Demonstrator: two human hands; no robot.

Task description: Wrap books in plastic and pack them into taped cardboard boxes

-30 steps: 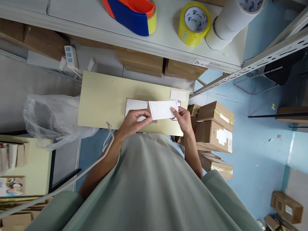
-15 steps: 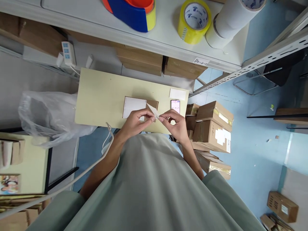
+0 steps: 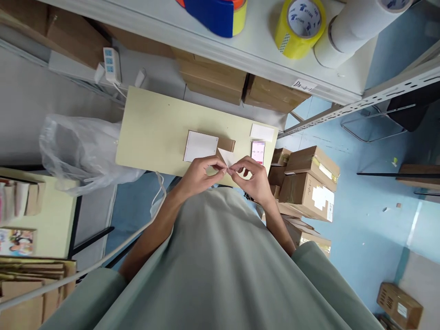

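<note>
A small white piece of paper (image 3: 226, 157) is pinched at its near edge between the fingertips of both hands. My left hand (image 3: 205, 175) holds it with thumb and forefinger. My right hand (image 3: 253, 178) grips it the same way, the two sets of fingertips almost touching. Just behind the hands on the cream table (image 3: 151, 128) lies a flat white rectangle with a dark edge (image 3: 201, 146). Beside it is a brown cardboard piece (image 3: 227, 145), partly covered by the paper. A phone (image 3: 257, 152) with a lit screen and a white slip (image 3: 261, 132) lie at the right end.
Above the table runs a grey shelf (image 3: 261, 59) with a yellow tape roll (image 3: 300, 27), a blue tape dispenser (image 3: 209, 16) and white rolls (image 3: 357, 27). Cardboard boxes (image 3: 305, 192) are stacked at right. A clear plastic bag (image 3: 85, 151) hangs at left; a white cable (image 3: 130, 240) crosses near my left arm.
The view has shifted, so the table and shelf sit further right and slightly higher. My fingertips have come closer together on the paper, which now stands at a different angle.
</note>
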